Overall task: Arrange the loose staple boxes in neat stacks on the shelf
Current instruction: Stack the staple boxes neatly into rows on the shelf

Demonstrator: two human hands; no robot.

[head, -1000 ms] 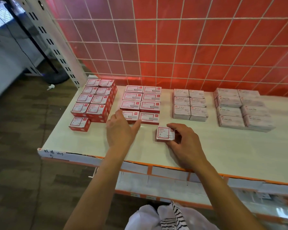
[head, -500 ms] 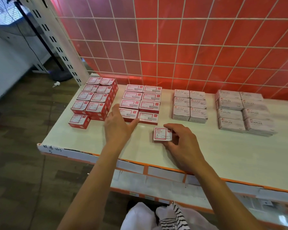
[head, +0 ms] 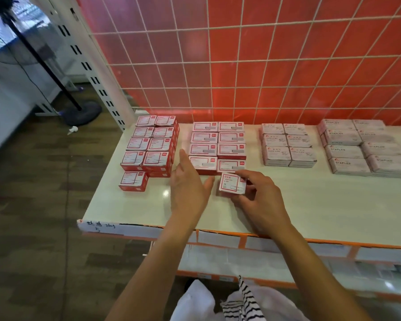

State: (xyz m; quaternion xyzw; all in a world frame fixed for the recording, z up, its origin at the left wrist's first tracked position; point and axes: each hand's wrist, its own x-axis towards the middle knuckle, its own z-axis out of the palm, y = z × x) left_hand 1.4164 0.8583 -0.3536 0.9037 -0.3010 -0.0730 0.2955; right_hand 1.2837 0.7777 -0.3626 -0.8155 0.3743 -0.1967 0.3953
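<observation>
Square landing needed

A right hand (head: 259,200) pinches a small red-and-white cardboard box (head: 232,184) just before the red-and-white stacked block (head: 218,144) on the pale shelf (head: 310,205); the left hand (head: 190,191) hovers open beside it. Set askew, it could shove the front row crooked

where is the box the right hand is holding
In the head view, the box is at centre, held in the right hand in front of the second red block from the left, with the left hand to its left.
</observation>
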